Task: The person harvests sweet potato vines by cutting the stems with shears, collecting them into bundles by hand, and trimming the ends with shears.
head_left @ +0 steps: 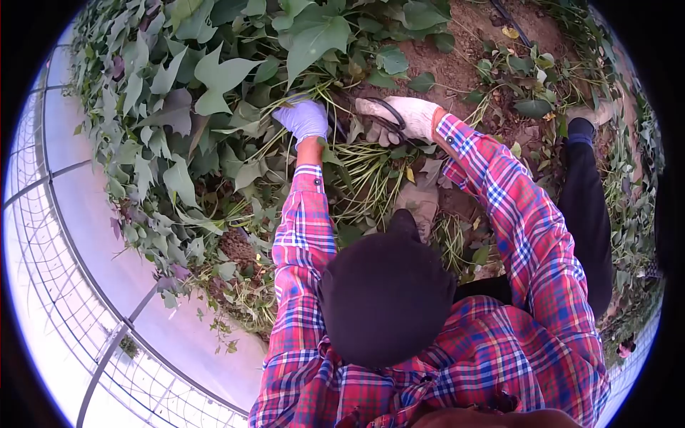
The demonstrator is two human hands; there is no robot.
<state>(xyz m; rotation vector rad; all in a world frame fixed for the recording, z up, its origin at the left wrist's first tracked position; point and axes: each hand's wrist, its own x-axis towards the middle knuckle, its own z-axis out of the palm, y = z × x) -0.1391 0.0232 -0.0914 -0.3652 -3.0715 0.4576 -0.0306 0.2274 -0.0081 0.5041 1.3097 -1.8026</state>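
Note:
My left hand (302,118), in a pale lavender glove, is closed around leafy green vine stems (325,89) at the edge of the foliage. To its right, my right hand (405,118) wears a white work glove and grips black-handled scissors (389,108). One looped handle shows over the fingers; the blades point toward the left hand and are partly hidden among the stems. Below both hands lies a bundle of long cut-looking stems (367,171), spread over the ground. Broad lobed leaves (314,39) hang just above the left hand.
Dense vines (171,107) fill the left side. Bare brown soil (464,78) with scattered leaves and a dark hose (510,21) lies at upper right. My dark-clad knee (389,292) and leg (589,207) are close below and right. A pale sheet wall (107,221) curves along the left.

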